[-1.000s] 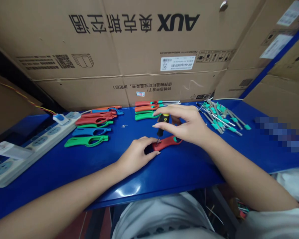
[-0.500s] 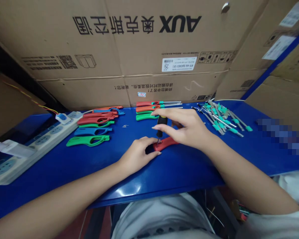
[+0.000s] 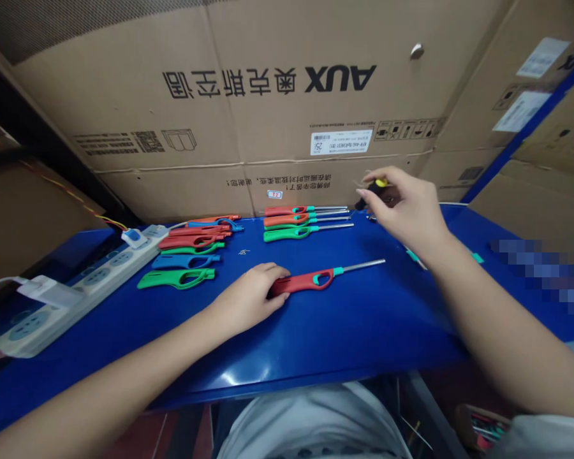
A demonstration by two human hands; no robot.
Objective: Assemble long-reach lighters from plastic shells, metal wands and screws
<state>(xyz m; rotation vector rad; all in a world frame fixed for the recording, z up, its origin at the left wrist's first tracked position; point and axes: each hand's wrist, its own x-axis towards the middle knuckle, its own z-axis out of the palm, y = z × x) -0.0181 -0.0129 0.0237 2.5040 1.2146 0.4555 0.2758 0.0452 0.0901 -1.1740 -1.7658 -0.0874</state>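
My left hand (image 3: 256, 294) is closed round the handle end of a red gas lighter (image 3: 303, 282), which lies on the blue table. Its trigger ring and silver tube point right. My right hand (image 3: 406, 204) is raised off the table at the right, pinching a small black-and-yellow screwdriver (image 3: 374, 190) whose shaft angles down to the left. Behind the red lighter lies a row of lighters with silver tubes: a red one (image 3: 284, 211), an orange one (image 3: 281, 220) and a green one (image 3: 284, 235).
Several handle shells without tubes, such as a green one (image 3: 165, 278), lie at the left beside a white power strip (image 3: 71, 312). My right hand and forearm mostly cover the metal tubes (image 3: 414, 256) at the right. A large cardboard box (image 3: 249, 127) stands along the back.
My right hand has lifted the screwdriver off the red lighter and carried it up and right. My left hand has shifted slightly left with the lighter, whose silver tube now shows.
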